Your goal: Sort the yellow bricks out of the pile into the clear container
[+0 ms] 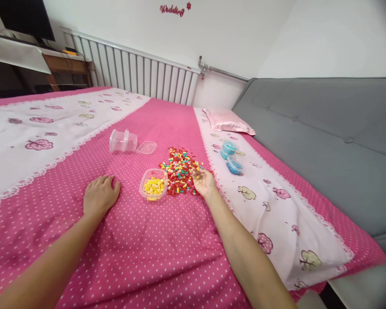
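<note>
My left hand (101, 194) lies flat on the pink dotted bedspread, fingers stretched out and holding nothing. At the right edge of a loose pile of small colored pieces (181, 168), my right hand (204, 182) has its fingers curled together, with a small yellow piece (197, 177) showing at the fingertips. The pile mixes red, yellow, teal and white bits; their exact kind is too small to make out. Between my hands, touching the pile's left side, stands an open clear plastic container (142, 189) with yellow pieces inside.
Beyond it, stacked clear tubs (122, 140) lie on their side beside a clear lid (147, 147). Two containers of blue pieces (229, 149) (234, 165) sit to the right. A pink pillow (228, 121) rests near the grey headboard (321, 124). A white radiator (131, 64) lines the wall.
</note>
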Available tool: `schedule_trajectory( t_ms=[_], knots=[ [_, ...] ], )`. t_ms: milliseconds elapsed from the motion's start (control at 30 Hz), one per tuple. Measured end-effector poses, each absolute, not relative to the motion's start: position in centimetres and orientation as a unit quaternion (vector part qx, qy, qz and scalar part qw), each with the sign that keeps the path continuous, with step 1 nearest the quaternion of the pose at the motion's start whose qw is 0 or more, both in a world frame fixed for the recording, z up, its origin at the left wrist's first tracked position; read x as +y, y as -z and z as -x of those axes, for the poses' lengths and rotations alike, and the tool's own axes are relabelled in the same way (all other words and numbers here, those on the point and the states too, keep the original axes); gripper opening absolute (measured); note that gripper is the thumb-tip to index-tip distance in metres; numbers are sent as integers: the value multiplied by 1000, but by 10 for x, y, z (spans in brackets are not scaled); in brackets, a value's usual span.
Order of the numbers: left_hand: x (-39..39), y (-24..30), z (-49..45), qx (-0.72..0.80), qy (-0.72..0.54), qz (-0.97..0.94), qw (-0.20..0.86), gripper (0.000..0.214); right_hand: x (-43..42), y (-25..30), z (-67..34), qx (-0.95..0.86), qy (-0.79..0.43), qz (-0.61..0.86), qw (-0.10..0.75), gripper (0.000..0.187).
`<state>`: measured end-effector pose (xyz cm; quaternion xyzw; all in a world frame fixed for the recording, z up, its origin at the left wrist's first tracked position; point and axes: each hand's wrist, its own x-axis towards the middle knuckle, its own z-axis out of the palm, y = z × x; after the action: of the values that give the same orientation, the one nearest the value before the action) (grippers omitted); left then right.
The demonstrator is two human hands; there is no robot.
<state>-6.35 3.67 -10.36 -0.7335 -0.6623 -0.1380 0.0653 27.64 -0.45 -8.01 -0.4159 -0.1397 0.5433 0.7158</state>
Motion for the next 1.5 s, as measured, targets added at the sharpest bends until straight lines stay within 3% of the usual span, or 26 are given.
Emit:
schedule_trajectory(
  t_ms=[167, 433, 800, 1000, 1233, 1500],
  knots=[
    [36, 103, 63, -665, 137, 732, 60, 59, -13, 73, -277, -72, -602, 344, 717, 14],
    [35, 101, 62, -668, 138, 729, 51, 61, -3, 86, -275, -210, -426, 564, 676, 8],
    [35, 101, 62, -666, 134, 732, 55, 60, 2, 107, -273, -389, -198, 788, 434, 8],
    [35, 101, 62, -670, 129, 730, 51, 61, 1, 109, -265, -423, -137, 821, 359, 11],
    [35, 101, 62, -670, 132, 729, 50, 62, 0, 107, -270, -430, -133, 815, 364, 14],
    [37, 103, 64, -666, 135, 732, 53, 62, 3, 109, -280, -400, -180, 777, 451, 17]
  ],
)
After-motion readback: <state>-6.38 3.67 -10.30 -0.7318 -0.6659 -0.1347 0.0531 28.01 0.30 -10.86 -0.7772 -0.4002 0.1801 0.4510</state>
